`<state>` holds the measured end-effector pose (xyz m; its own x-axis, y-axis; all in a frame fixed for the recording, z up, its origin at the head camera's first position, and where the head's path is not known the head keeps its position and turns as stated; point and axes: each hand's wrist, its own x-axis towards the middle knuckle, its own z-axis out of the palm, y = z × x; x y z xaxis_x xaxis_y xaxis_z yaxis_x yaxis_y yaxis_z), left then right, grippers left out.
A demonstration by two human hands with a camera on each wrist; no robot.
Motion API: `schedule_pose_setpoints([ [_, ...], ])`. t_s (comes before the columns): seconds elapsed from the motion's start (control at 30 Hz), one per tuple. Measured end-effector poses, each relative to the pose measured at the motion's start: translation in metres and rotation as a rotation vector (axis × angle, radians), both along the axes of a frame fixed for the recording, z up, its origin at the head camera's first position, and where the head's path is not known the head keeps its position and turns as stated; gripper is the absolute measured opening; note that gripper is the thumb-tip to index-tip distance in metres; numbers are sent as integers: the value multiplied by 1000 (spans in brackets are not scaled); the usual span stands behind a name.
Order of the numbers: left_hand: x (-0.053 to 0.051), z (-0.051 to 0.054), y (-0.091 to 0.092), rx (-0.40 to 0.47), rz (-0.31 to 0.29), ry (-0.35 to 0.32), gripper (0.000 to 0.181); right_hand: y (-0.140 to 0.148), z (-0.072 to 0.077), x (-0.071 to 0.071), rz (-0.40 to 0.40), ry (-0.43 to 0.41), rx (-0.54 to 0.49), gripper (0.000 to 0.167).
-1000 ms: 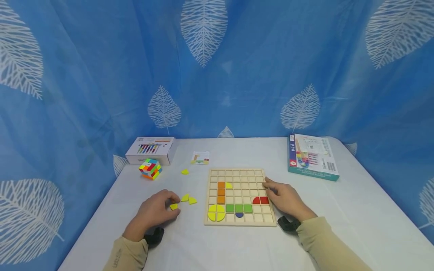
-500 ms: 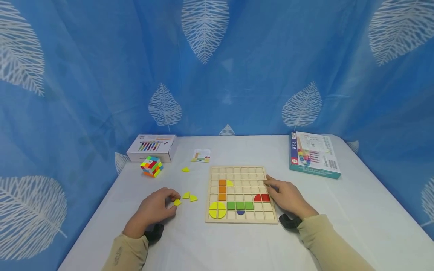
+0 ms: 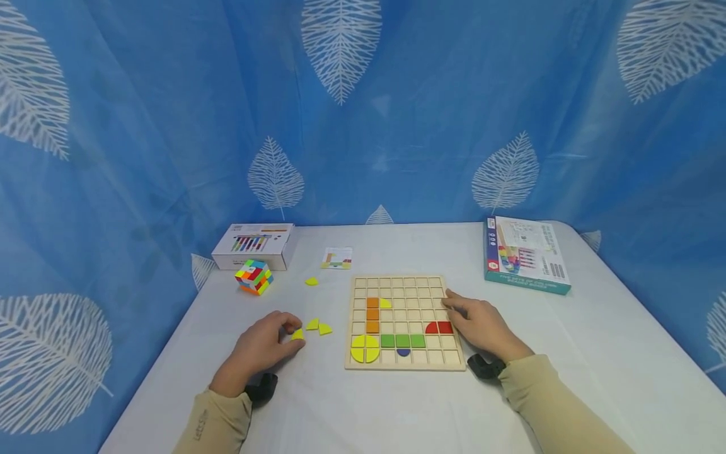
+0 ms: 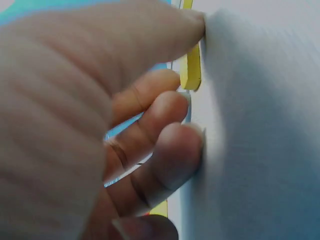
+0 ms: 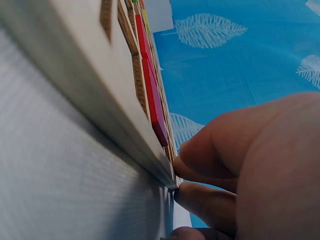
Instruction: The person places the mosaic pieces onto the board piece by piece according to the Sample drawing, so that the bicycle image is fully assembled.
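My left hand [image 3: 263, 347] pinches a yellow quarter-circle piece [image 3: 297, 335] near the tabletop, left of the wooden grid board [image 3: 404, 368]. In the left wrist view, the thumb lies against this yellow piece [image 4: 191, 70] and the other fingers are bent below it. Two more yellow quarter-circles [image 3: 324, 329] lie just right of the fingers. My right hand [image 3: 482, 325] rests with its fingertips at the board's right edge, near two red pieces [image 3: 445, 327]. The right wrist view shows fingertips touching the board's rim [image 5: 100, 95].
On the board sit orange squares [image 3: 372, 314], green squares [image 3: 403, 341], a yellow circle [image 3: 365, 349] and a blue half-circle [image 3: 403, 352]. A pattern card [image 3: 337, 258], another yellow piece [image 3: 311, 281], a puzzle cube [image 3: 253, 277], a white box [image 3: 249, 258] and a teal-edged box [image 3: 527, 285] lie behind.
The left hand's fingers have closed in on the yellow quarter-circle, which has shifted slightly right and away and turned. The right hand stays at the board's edge. The head view tilts slightly.
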<state>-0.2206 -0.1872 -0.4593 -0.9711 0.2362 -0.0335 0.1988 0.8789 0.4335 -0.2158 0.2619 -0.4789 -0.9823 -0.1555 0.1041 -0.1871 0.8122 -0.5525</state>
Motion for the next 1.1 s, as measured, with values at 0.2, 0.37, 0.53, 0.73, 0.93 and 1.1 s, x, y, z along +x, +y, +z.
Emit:
schedule_pose_setpoints([
  [0.2, -1, -2, 3, -19, 10, -5, 27, 0, 0, -1, -2, 0, 4, 40],
  [0.37, -1, -4, 5, -12, 2, -1, 29, -1, 0, 0, 0, 1, 3, 40],
  [0.53, 0, -6, 7, 45, 3, 22, 30, -1, 1, -2, 2, 6, 2, 40],
  [0.73, 3, -6, 13, 113, -6, 33, 27, -2, 2, -3, -6, -19, 2, 40],
  [0.93, 4, -6, 17, 182, -6, 13, 26, -2, 1, -2, -11, -23, 1, 37],
  [1.1, 6, -8, 22, 253, -48, 28, 23, -1, 0, -3, -5, -10, 12, 36],
])
